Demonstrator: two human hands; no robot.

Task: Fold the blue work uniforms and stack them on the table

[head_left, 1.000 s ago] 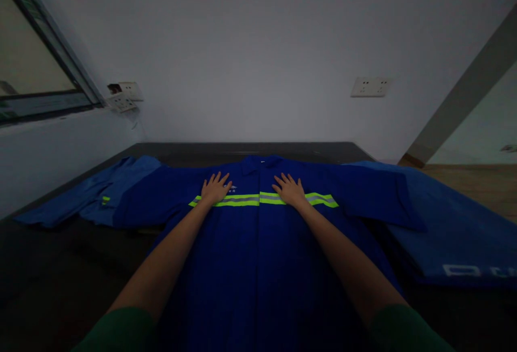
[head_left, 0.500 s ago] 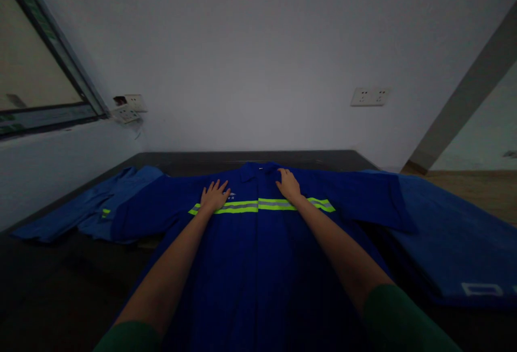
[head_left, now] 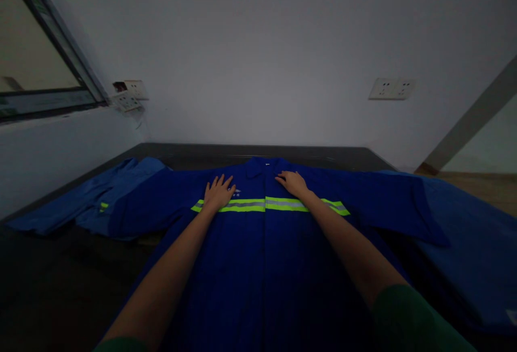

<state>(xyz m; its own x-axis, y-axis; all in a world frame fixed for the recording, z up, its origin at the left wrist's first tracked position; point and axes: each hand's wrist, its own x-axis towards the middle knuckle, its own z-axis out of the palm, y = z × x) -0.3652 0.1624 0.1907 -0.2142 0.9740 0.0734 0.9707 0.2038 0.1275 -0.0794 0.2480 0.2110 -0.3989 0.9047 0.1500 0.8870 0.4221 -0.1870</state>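
Fabric: matte, lightly creased cloth, its 2 sleeves (head_left: 149,206) stretched outward in a broad T shape.
Jacket (head_left: 226,260): deep blue, with a pointed collar (head_left: 254,168), a straight front seam and 1 yellow-green band (head_left: 244,205) striped grey across the chest.
Place: spread face up on the dark table (head_left: 202,150), sleeve ends overlapping paler blue cloth (head_left: 476,244) at either side.
Left hand (head_left: 218,192): palm down, fingers spread — jacket chest directly beneath.
Right hand (head_left: 293,183): fingers bent on the chest near the collar — cannot tell whether they pinch cloth.
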